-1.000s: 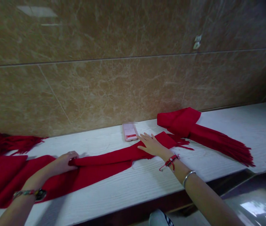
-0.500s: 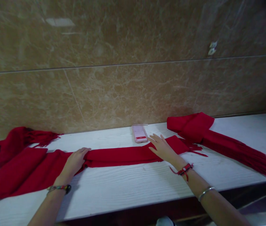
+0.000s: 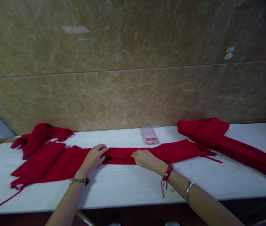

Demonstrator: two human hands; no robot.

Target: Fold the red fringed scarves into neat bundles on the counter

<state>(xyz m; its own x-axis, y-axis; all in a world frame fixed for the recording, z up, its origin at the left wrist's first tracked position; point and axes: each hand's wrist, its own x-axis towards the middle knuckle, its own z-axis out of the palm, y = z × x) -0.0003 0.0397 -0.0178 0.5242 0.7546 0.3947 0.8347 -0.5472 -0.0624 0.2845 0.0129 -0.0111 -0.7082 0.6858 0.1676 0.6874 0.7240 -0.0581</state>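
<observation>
Scarf lies across bench. At its nine o'clock, left hand rests, fingers bent; grip unclear. At three, right hand pinches cloth. Phone: two o'clock.

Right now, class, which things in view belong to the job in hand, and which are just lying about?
In use: left hand, right hand, long red scarf touched by both, white tabletop beneath.

Lying about: pink phone, folded red scarf at right, bunched red cloth at left.
</observation>
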